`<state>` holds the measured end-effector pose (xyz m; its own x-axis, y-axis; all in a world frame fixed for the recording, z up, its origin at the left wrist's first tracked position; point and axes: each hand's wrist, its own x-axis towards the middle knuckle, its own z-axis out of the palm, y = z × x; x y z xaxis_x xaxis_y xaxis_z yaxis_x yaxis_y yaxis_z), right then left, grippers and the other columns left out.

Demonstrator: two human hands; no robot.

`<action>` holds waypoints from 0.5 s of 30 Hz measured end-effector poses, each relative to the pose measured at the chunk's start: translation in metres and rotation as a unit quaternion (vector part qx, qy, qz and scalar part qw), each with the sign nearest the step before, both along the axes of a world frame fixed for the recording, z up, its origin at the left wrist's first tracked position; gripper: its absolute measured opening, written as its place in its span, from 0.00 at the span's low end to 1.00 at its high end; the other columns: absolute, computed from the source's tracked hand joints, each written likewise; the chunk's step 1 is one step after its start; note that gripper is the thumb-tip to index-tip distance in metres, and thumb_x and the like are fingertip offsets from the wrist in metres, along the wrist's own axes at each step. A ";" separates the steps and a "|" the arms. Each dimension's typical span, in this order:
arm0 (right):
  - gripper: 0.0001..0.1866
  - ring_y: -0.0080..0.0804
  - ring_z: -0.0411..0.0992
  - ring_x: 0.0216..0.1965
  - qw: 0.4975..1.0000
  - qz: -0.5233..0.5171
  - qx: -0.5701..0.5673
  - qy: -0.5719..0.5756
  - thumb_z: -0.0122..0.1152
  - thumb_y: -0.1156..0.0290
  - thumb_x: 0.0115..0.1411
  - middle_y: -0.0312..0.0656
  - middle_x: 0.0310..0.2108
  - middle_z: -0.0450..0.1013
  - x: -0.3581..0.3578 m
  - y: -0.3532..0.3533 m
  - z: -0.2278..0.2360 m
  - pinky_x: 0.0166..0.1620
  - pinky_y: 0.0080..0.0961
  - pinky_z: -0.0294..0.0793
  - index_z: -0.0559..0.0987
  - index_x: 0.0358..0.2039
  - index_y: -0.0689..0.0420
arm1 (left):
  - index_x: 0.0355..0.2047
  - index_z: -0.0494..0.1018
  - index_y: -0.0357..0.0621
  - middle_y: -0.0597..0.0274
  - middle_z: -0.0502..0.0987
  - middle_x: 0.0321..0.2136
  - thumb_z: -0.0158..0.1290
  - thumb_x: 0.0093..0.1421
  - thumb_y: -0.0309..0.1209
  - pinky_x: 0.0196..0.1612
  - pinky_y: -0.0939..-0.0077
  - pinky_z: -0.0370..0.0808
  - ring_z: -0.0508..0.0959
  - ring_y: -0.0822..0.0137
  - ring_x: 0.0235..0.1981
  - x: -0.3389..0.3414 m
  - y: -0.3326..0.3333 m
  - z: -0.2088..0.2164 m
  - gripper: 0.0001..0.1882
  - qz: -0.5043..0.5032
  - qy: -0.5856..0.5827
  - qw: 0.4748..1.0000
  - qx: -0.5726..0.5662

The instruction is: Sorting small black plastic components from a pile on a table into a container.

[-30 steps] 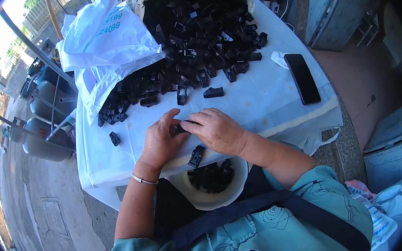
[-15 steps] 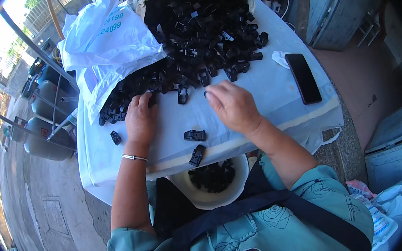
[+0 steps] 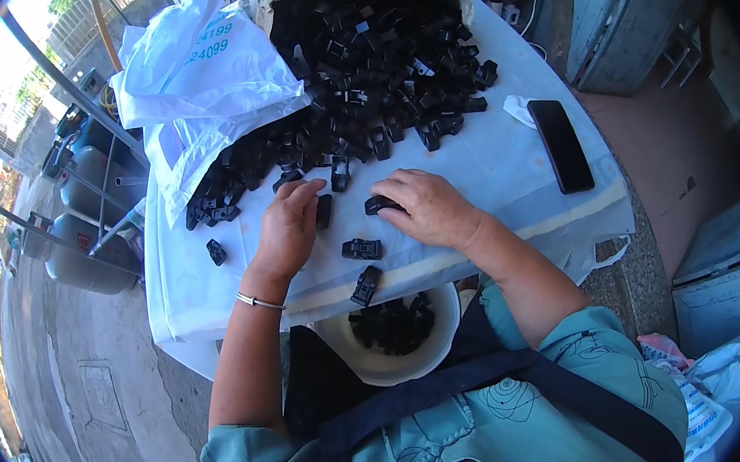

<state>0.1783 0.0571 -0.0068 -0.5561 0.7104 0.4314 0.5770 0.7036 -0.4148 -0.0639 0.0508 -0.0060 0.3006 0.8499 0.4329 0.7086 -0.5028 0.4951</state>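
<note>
Over the white-covered table, my left hand [image 3: 287,231] is closed on a small black plastic part [image 3: 324,211], which shows beside its fingertips. My right hand [image 3: 431,210] pinches another black plastic part [image 3: 381,204] between thumb and fingers, a short gap away. Beyond both hands spreads a large heap of similar black parts [image 3: 381,76], spilling from a sack. Nearer to me, two loose parts [image 3: 361,249] lie one in front of the other by the table's edge. One more loose part [image 3: 216,252] rests left of my left hand.
A white bowl [image 3: 385,375] holding black parts sits below the table's near edge, at my lap. A dark phone [image 3: 561,146] lies on the right of the table. White plastic bags [image 3: 205,77] cover the heap's left side. Grey tanks [image 3: 89,256] stand at the left.
My left hand has come away from the heap, rightward and toward me, with a black part in it. My right hand has lowered slightly, and the part in its fingers now shows clearly.
</note>
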 end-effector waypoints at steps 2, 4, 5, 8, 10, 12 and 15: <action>0.18 0.45 0.73 0.41 0.999 -0.006 -0.041 0.033 0.63 0.75 0.53 0.46 0.39 0.73 0.004 0.000 -0.002 0.45 0.35 0.74 0.75 0.46 0.57 | 0.49 0.71 0.41 0.48 0.76 0.38 0.55 0.57 0.25 0.41 0.62 0.76 0.78 0.49 0.38 0.009 -0.008 0.005 0.18 0.026 -0.033 0.999 -0.034; 0.18 0.45 0.73 0.41 0.997 -0.003 -0.022 0.068 0.63 0.76 0.53 0.46 0.40 0.73 0.001 0.001 0.000 0.44 0.35 0.74 0.76 0.46 0.57 | 0.52 0.69 0.43 0.51 0.77 0.36 0.60 0.54 0.28 0.41 0.62 0.76 0.79 0.52 0.37 0.016 -0.021 0.009 0.24 0.070 -0.030 0.995 -0.069; 0.18 0.45 0.73 0.41 0.995 0.003 -0.003 0.103 0.62 0.77 0.53 0.46 0.42 0.74 -0.003 0.001 0.001 0.44 0.35 0.75 0.76 0.46 0.57 | 0.52 0.69 0.43 0.51 0.77 0.36 0.60 0.54 0.28 0.41 0.62 0.76 0.79 0.52 0.37 0.016 -0.022 0.005 0.24 0.071 -0.031 0.995 -0.070; 0.16 0.43 0.73 0.40 0.983 0.063 0.036 0.168 0.63 0.78 0.52 0.45 0.41 0.74 -0.016 0.003 -0.003 0.44 0.34 0.75 0.79 0.43 0.57 | 0.55 0.66 0.44 0.54 0.77 0.33 0.64 0.49 0.28 0.41 0.64 0.77 0.79 0.56 0.36 0.015 -0.023 -0.004 0.31 0.017 -0.019 0.998 -0.052; 0.14 0.42 0.73 0.39 0.984 0.098 0.039 0.144 0.63 0.78 0.52 0.44 0.40 0.75 -0.023 0.002 -0.003 0.44 0.34 0.75 0.80 0.41 0.57 | 0.55 0.65 0.44 0.55 0.78 0.33 0.65 0.47 0.25 0.41 0.66 0.78 0.80 0.58 0.36 0.019 -0.026 -0.004 0.34 -0.010 -0.076 0.992 -0.097; 0.12 0.40 0.73 0.38 0.982 0.123 0.047 0.134 0.65 0.77 0.50 0.42 0.37 0.75 -0.030 0.000 -0.004 0.42 0.33 0.75 0.82 0.37 0.57 | 0.55 0.65 0.44 0.55 0.78 0.33 0.65 0.47 0.25 0.41 0.68 0.78 0.80 0.58 0.36 0.015 -0.025 -0.011 0.34 -0.016 -0.101 0.989 -0.106; 0.12 0.39 0.72 0.37 0.989 0.108 0.040 0.089 0.64 0.77 0.51 0.41 0.37 0.75 -0.024 -0.004 -0.003 0.42 0.32 0.74 0.82 0.38 0.57 | 0.54 0.66 0.43 0.54 0.79 0.34 0.65 0.46 0.24 0.42 0.69 0.78 0.81 0.58 0.36 0.014 -0.024 -0.013 0.33 -0.022 -0.113 0.988 -0.107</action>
